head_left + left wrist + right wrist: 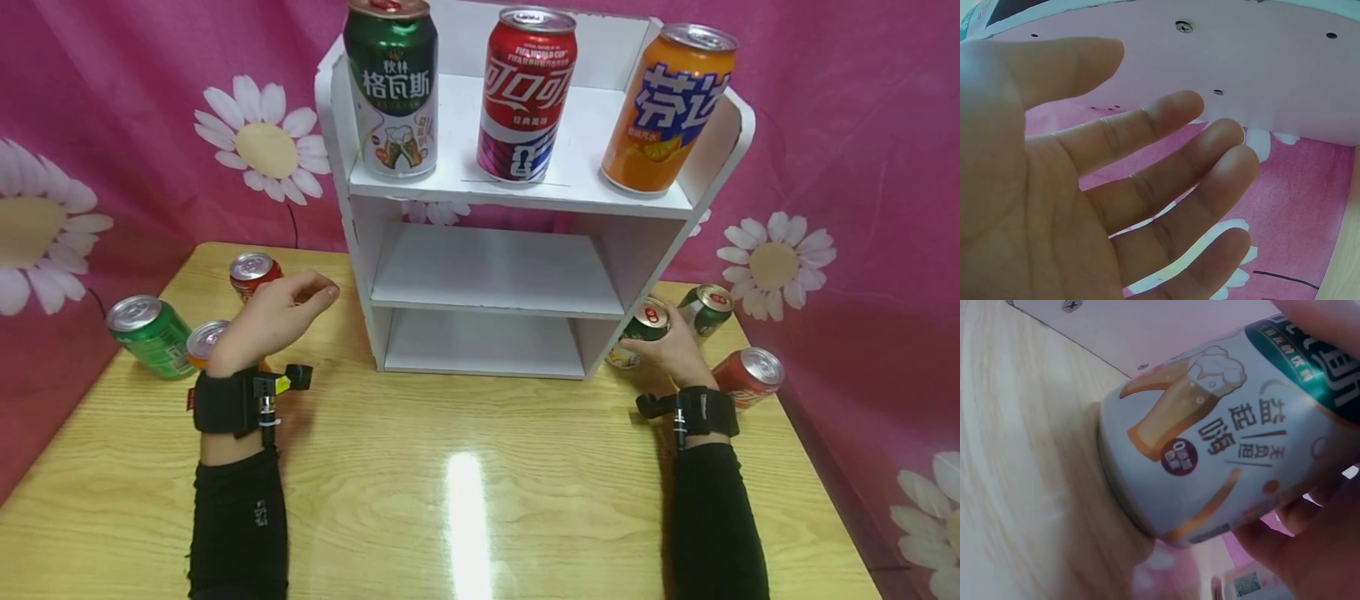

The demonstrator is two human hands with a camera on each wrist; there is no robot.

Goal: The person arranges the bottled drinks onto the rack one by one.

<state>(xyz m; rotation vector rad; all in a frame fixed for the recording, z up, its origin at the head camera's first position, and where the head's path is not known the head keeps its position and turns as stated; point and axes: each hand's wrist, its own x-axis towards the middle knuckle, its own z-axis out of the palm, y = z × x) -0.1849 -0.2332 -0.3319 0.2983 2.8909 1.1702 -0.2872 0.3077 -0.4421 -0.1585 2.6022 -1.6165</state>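
Note:
My right hand [677,352] grips a green-and-white kvass can [1210,431] beside the shelf's right side. In the right wrist view the can's base is close to the wooden tabletop; whether it touches, I cannot tell. Left of the shelf, my left hand [268,321] hovers with loosely bent fingers and nothing in it. The left wrist view shows that palm bare, with fingers [1166,169] spread before the shelf's side panel [1272,69]. Below and behind this hand stand an orange can [204,340], partly hidden by the wrist, and a red can [253,271].
The white shelf [495,267] carries another kvass can [393,92], a red cola can [527,96] and an orange soda can [667,108] on top. A green can [152,336] stands far left. Right of the right hand are a green-and-white can [707,310] and a red can [748,377].

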